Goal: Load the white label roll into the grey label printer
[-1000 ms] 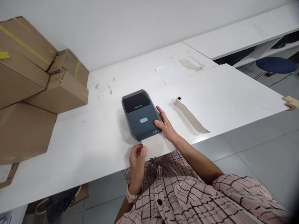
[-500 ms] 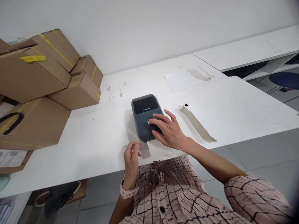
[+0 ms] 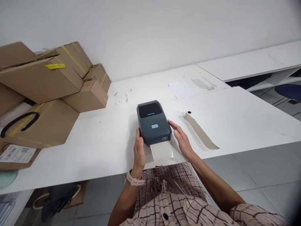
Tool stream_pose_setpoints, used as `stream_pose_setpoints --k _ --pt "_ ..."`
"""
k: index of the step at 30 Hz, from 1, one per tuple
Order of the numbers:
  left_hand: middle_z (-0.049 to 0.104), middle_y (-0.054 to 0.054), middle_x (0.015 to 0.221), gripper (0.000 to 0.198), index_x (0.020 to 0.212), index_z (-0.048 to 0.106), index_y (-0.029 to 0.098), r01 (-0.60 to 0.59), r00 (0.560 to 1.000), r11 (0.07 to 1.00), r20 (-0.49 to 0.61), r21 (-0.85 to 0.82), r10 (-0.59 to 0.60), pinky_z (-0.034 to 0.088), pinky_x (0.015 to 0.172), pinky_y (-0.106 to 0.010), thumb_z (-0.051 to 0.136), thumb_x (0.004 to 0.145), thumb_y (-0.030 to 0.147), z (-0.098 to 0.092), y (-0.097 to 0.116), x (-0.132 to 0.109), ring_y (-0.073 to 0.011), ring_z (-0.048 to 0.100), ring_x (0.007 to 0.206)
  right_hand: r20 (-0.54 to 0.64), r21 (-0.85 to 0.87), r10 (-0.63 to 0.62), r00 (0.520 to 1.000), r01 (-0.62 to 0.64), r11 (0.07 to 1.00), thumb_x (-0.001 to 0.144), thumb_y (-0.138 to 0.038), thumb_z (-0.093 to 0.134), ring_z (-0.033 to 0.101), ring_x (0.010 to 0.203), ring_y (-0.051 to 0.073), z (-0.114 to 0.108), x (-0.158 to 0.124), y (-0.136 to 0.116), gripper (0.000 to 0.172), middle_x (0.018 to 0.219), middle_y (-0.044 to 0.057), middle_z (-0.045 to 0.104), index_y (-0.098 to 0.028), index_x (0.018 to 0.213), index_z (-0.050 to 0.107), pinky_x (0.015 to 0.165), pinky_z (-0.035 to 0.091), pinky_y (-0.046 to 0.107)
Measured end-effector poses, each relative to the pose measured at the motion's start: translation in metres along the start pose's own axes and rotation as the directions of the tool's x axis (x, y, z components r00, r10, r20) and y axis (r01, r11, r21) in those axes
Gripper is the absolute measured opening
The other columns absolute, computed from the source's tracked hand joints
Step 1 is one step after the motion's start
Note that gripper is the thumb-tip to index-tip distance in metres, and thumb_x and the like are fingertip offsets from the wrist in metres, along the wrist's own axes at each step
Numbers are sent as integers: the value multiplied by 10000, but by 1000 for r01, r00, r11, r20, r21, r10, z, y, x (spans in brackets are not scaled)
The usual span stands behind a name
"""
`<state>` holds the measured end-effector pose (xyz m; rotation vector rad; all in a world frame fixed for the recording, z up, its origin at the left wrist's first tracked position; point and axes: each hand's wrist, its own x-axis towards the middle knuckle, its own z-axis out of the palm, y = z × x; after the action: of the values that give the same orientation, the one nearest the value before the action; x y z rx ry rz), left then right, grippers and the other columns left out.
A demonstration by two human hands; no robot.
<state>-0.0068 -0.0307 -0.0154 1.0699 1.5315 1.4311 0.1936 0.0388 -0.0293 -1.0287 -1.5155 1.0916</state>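
A dark blue-grey label printer (image 3: 154, 121) lies on the white table, its light-coloured button and round logo facing up. From its front end a strip of blank white label paper (image 3: 161, 151) sticks out toward the table edge. My left hand (image 3: 139, 150) holds the printer's left side, with the fingertips partly hidden behind the casing. Against the right side rests my right hand (image 3: 181, 139), fingers along the casing and thumb raised. The printer is gripped between both hands. To the right lies a small paper roll (image 3: 189, 112) with a greyish strip (image 3: 202, 133) unrolled toward me.
Cardboard boxes (image 3: 68, 84) with yellow tape are stacked at the left. Behind the printer, a white sheet (image 3: 182, 89) lies near peeled marks on the tabletop. A white shelf unit (image 3: 258, 61) and a blue stool (image 3: 289, 91) stand at the right.
My right hand has left the printer's button area and moved to its right side. My left hand has moved up from the front corner to the left side. The view has shifted slightly.
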Motion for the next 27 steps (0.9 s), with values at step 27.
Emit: stream_pose_setpoints --k 27 --pt "660 -105 1125 711 1470 543 199 49 994 964 78 262 -72 501 799 -325 749 827 422 -24 3 127 -208 631 925 51 -395 -436 898 420 818 1036 -716 241 304 1575 364 30 199 -70 785 1727 101 278 -322 1683 36 1240 313 616"
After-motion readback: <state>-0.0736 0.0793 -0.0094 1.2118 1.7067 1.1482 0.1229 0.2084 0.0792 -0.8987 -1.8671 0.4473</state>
